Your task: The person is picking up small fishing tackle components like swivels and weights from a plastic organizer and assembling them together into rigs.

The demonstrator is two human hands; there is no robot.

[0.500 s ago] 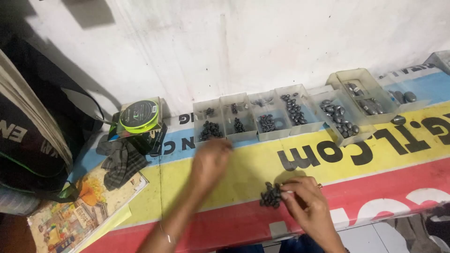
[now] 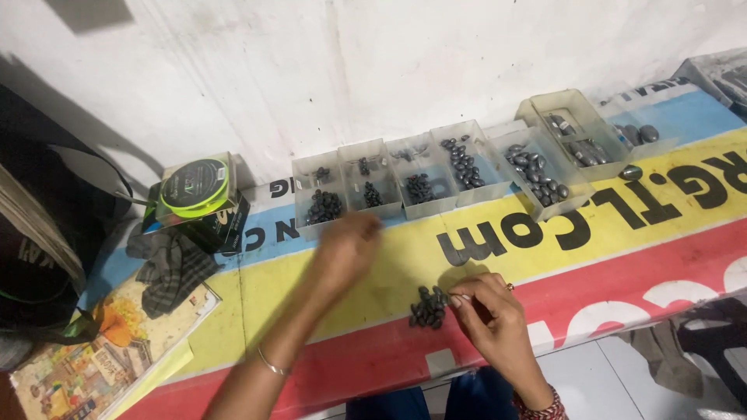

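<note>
- The yellow stripe of the printed floor mat [image 2: 389,268] lies bare between both hands.
- At twelve o'clock, a row of clear plastic boxes [image 2: 436,175] blocks the wall.
- At nine o'clock sit a green line spool [image 2: 194,187] and a checked cloth [image 2: 167,268].

spool of green line [image 2: 194,185] on box | checked cloth [image 2: 170,268] | picture book [image 2: 85,365] | dark bag [image 2: 35,257]
</note>
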